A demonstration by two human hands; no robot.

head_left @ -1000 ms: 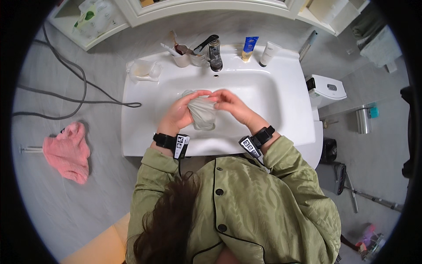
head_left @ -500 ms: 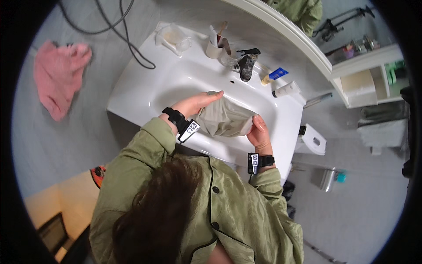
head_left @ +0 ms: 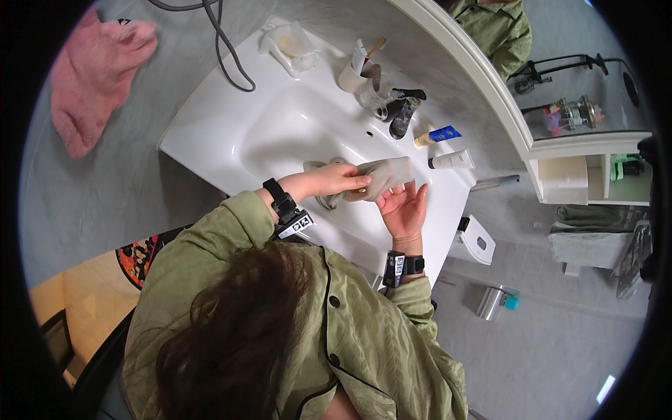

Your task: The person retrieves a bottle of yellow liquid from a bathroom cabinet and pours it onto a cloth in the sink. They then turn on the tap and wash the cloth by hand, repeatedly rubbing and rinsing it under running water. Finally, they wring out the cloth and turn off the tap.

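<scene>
A thin, wet-looking grey-beige cloth [head_left: 385,176] is bunched up over the white washbasin [head_left: 210,133]. My left hand [head_left: 337,180] is closed around its middle, thumb on top. Part of the cloth hangs down toward the bowl on the left, and its paler end reaches up to the right. Just below that end, my right hand [head_left: 404,212] is palm up with the fingers apart. Some of its fingertips are against or behind the cloth; which of these cannot be made out. Beyond the cloth stands a dark faucet [head_left: 404,115].
Along the basin's back edge are a soap dish [head_left: 290,45], a white cup [head_left: 350,79] with brushes, a clear glass [head_left: 371,98], a blue-and-yellow tube [head_left: 439,135] and a white tube [head_left: 451,160]. A pink towel [head_left: 98,77] hangs left; a mirror cabinet [head_left: 525,140] overhangs the back.
The cloth was spread between both hands; now it is gathered in my left hand, which moved right. My right hand has turned palm up and its fingers have opened. The view has shifted.
</scene>
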